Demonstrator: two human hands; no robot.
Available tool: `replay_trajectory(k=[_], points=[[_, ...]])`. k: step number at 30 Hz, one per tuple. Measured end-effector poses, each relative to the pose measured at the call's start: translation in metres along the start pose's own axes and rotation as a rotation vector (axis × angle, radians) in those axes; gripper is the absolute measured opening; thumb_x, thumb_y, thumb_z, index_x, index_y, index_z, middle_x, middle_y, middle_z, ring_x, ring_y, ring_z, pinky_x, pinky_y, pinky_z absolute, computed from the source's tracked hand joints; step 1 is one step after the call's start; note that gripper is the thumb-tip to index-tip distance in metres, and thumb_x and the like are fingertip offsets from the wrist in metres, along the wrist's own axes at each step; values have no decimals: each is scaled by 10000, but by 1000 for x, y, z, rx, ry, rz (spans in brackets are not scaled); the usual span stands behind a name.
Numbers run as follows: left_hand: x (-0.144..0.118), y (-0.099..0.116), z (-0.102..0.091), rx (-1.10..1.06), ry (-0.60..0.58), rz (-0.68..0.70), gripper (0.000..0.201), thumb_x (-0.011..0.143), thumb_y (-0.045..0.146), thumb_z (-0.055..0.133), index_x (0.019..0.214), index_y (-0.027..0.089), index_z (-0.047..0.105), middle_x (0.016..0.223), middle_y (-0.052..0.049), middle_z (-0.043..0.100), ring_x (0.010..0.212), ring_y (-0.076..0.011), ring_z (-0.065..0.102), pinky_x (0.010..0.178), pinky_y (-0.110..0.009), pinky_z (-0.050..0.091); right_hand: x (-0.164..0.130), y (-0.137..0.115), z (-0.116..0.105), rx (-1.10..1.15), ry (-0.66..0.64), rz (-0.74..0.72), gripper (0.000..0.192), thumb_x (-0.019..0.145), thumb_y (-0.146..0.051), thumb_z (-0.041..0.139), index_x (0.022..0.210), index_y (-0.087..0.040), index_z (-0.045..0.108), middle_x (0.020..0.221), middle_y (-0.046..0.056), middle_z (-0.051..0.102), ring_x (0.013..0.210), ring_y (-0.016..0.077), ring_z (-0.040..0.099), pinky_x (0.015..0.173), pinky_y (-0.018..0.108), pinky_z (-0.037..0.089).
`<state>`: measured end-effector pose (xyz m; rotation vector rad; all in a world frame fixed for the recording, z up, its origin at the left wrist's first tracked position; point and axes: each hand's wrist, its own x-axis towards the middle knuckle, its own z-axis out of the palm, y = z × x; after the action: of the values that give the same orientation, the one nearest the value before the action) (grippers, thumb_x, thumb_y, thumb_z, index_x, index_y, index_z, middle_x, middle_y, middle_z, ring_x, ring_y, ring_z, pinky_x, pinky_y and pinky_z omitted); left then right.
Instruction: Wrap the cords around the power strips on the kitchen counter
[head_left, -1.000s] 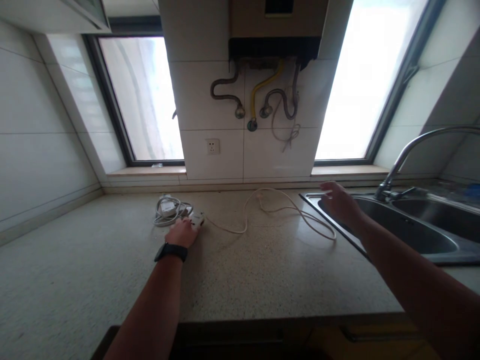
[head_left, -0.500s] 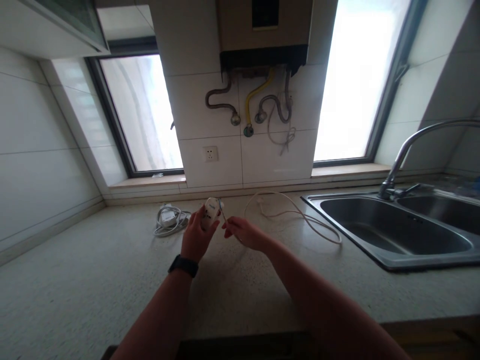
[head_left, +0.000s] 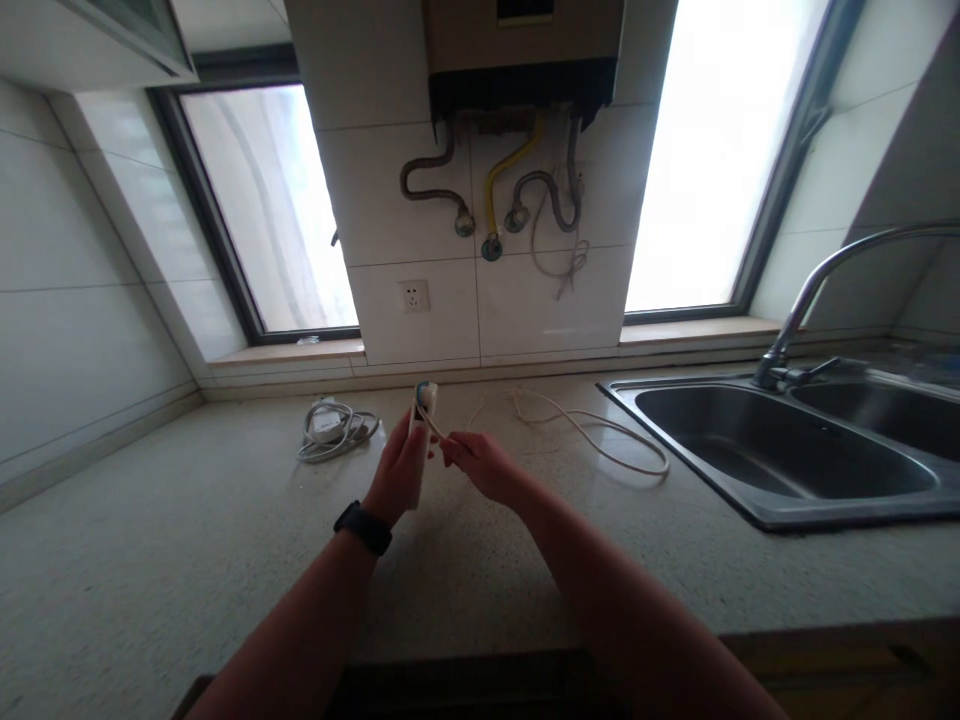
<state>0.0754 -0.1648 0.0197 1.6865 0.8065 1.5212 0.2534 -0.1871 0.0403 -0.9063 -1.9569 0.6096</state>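
While both hands sit over the countertop (head_left: 187,560) mid-frame, the left hand (head_left: 399,470) (black watch on the wrist) is wrapped around a small white adapter (head_left: 421,408), holding it upright above the surface, top end w/ a bluish tint. Right hand (head_left: 480,465) sits just beside it, fingers pinched narrow on the white cable (head_left: 600,435) close to where it meets the adapter; can't tell if the plug is seated or loose. Rest of that cable trails right in a loose loop across the counter, ending near the sink (head_left: 772,515) rim. Second coiled cable w/ a white block (head_left: 330,428) lies flat on the counter, left of the hands, not touched. Steel sink on the right, double basin, faucet (head_left: 817,290) arching over it. Wall socket (head_left: 413,296) on the tiled wall behind, well apart from the adapter. Water heater (head_left: 525,50) mounted above w/ hoses and a yellow pipe hanging under it. Bright windows either side (detail outside blown out).
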Motion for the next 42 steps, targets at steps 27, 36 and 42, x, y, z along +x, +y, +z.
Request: replay_trajectory(k=[27, 36, 42], points=[[-15, 22, -19, -654, -607, -458, 614, 870, 651, 455, 1227, 168, 582, 1062, -145, 675, 755, -270, 685, 597, -385, 546, -5, 7, -35, 388, -167, 87, 479, 739, -541, 752, 880, -109, 601, 660, -33, 458, 598, 82, 364, 545, 229, 245], [-19, 9, -24, -850, -983, -613, 747, 915, 702, 369, 1115, 51, 676, 848, -187, 715, 648, -267, 699, 520, -302, 515, -11, -3, -30, 528, -327, 87, 739, 644, -477, 846, 1230, -160, 526, 762, -32, 529, 594, 71, 426, 517, 205, 289], [-15, 20, -13, -764, -686, -500, 640, 848, 660, 535, 1062, 75, 680, 805, -142, 685, 635, -251, 670, 560, -328, 521, -9, -5, -27, 452, -198, 69, 524, 741, -493, 767, 1073, -141, 566, 699, -40, 485, 594, 76, 385, 533, 215, 264]])
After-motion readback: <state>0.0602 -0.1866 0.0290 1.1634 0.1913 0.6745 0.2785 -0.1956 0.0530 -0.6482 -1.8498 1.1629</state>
